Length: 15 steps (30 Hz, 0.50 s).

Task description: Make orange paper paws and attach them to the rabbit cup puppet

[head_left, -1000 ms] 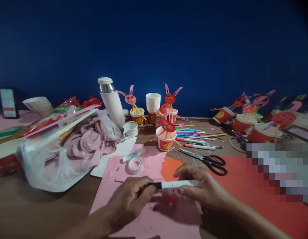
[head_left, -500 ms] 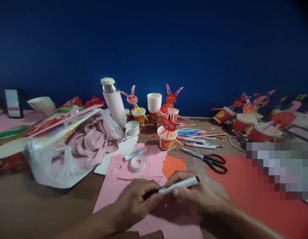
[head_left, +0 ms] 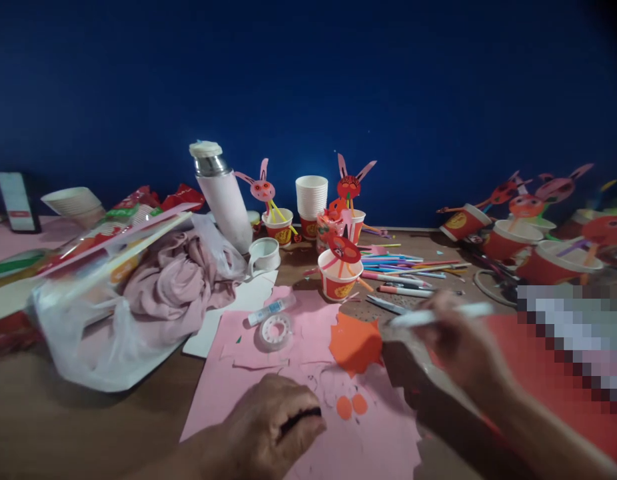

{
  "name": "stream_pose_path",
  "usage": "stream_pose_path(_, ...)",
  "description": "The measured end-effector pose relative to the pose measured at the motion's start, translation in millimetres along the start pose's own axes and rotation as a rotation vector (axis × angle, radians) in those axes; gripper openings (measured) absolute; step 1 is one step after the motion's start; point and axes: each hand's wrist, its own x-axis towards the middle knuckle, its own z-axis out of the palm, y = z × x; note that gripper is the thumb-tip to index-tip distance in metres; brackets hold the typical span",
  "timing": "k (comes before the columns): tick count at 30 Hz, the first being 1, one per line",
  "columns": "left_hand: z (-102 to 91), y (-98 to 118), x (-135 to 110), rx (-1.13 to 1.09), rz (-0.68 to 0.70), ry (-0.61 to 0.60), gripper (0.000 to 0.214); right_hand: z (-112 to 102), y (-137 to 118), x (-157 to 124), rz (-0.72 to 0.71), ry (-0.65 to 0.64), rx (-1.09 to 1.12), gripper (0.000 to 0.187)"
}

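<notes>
My left hand (head_left: 271,427) is closed low over the pink paper (head_left: 358,443), with a small dark thing pinched between thumb and fingers; its kind does not show. To the right, my right hand (head_left: 456,343), blurred by motion, grips a white marker (head_left: 413,319) lying level above the scissors (head_left: 386,305), hiding their handles. Two small orange paper ovals (head_left: 344,407) lie on the pink paper, near drawn lines. Behind them is a torn orange paper piece (head_left: 356,343). Beyond my left hand lie a roll of clear tape (head_left: 263,341) and a small clear tube (head_left: 271,310).
Paper cups with rabbit figures (head_left: 338,283) stand at the back and right. Straws and pens (head_left: 403,263) lie behind the scissors. A white flask (head_left: 223,207), a mug (head_left: 264,253) and a plastic bag (head_left: 96,353) are on the left. Red paper (head_left: 553,387) lies right.
My right hand has moved away from my left, up and to the right, carrying the marker over the scissors. The orange ovals have come into view. My left hand stays low.
</notes>
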Motion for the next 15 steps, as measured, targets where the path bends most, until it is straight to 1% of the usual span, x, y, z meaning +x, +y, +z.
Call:
stream_pose_path(1, 1.3, -0.5, -0.4, -0.017, 0.010, 0.036, 0.022, -1.5, 2.7, 1.9, 0.036, 0.072, 0.069, 0.032)
stream_pose_path(2, 2.6, -0.6, -0.9, -0.021, 0.012, 0.075, 0.019, -1.6, 3.7, 3.4, 0.130, 0.107, 0.266, 0.025)
stream_pose_path(3, 3.5, -0.5, -1.2, -0.016, -0.004, 0.099, 0.017, -0.6, 3.6, 4.2, 0.186, 0.140, 0.411, 0.025)
stream_pose_path(5, 4.1, -0.1, -1.5, -0.002, -0.017, 0.132, 0.012, 2.7, 1.6, 4.6, 0.243, 0.179, 0.602, 0.027)
stream_pose_path(7, 3.1, -0.1, -1.3, 0.007, 0.009, 0.150, 0.010, 6.0, 0.2, 3.6, 0.253, 0.184, 0.659, 0.026)
stream_pose_path(9, 1.5, -0.7, -0.6, 0.015, 0.037, 0.168, 0.009, 8.1, 0.3, 2.5, 0.265, 0.181, 0.661, 0.023)
stream_pose_path(11, 0.0, -1.2, 0.6, 0.020, 0.035, 0.185, 0.009, 9.3, 0.5, 2.2, 0.276, 0.186, 0.653, 0.022)
stream_pose_path(15, -1.4, -2.2, 2.7, 0.016, 0.038, 0.169, 0.012, 10.0, -2.8, 4.0, 0.279, 0.196, 0.668, 0.024)
